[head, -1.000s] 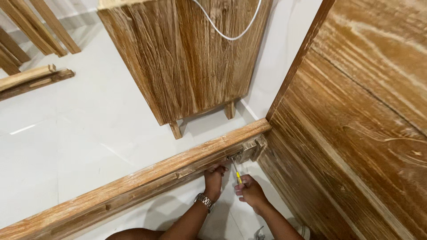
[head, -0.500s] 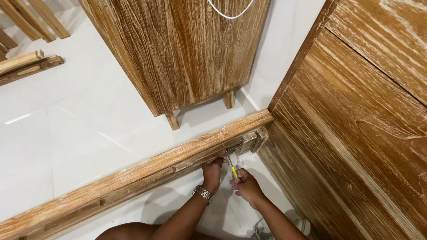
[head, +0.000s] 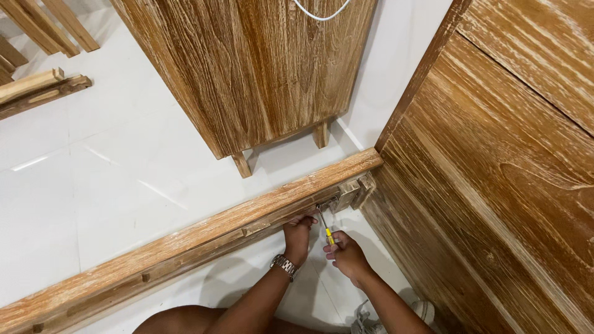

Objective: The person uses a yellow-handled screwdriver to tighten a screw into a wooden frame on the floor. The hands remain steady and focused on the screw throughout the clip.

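At the far left edge of the white tiled floor (head: 93, 179) lie a few loose wooden slats (head: 37, 89), well apart from everything else. A long wooden rail (head: 185, 247) runs along the floor from the lower left up to the right, where it meets a large wooden panel (head: 495, 185) standing at the right side. Behind the rail, near the top middle, stands a wooden cabinet (head: 260, 68) on short legs, with a white cable (head: 322, 13) hanging over its front.

The left hand (head: 299, 232), with a metal watch (head: 285, 266) on its wrist, rests with fingers curled against the near side of the rail. Just beside it, the right hand (head: 346, 255) is closed around the yellow handle of a screwdriver (head: 326, 227). The tool's tip points up at the metal bracket (head: 331, 203) near the rail's right end, next to a small wooden block (head: 357, 190) in the corner where rail and panel join.
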